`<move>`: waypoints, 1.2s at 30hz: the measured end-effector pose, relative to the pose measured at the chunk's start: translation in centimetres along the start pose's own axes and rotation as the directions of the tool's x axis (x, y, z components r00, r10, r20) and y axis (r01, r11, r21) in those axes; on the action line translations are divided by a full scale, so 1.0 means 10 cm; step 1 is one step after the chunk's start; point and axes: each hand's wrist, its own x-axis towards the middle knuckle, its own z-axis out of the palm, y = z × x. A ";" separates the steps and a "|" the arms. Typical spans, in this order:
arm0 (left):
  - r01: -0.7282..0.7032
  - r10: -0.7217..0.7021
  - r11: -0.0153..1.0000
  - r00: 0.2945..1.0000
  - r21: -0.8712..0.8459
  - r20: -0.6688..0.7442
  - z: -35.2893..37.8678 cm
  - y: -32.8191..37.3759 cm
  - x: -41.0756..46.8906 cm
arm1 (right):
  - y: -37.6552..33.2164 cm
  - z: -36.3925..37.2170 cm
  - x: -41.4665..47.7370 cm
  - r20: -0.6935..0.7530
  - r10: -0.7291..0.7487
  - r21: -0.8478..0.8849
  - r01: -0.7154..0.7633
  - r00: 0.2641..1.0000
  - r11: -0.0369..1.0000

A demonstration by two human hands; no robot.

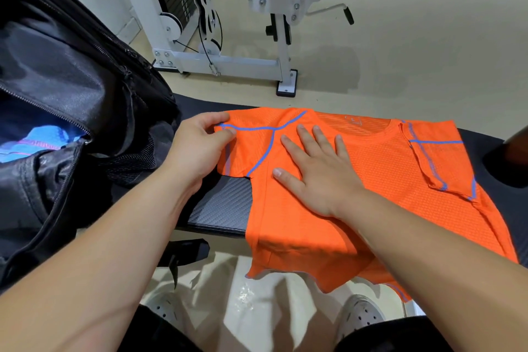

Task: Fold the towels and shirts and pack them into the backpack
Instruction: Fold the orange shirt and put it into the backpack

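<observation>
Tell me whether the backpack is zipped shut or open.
Open. The backpack has its zipper parted, and a blue cloth shows inside the gap.

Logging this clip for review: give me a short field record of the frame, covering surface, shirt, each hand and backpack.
surface: black bench
shirt: orange, blue seams, spread on the bench, hem hanging over the near edge
far sleeve: folded onto the body
near sleeve: still out flat
left hand: pinches the near sleeve's edge
right hand: flat on the shirt, fingers spread
backpack: open, left of the shirt
blue cloth: inside the backpack
background: gym machine
</observation>
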 end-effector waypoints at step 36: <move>-0.522 0.253 0.555 0.848 0.648 0.466 1.13 0.80 -0.18 | 0.58 -0.28 -0.31 -0.027 0.096 -0.066 -0.097 0.995 0.993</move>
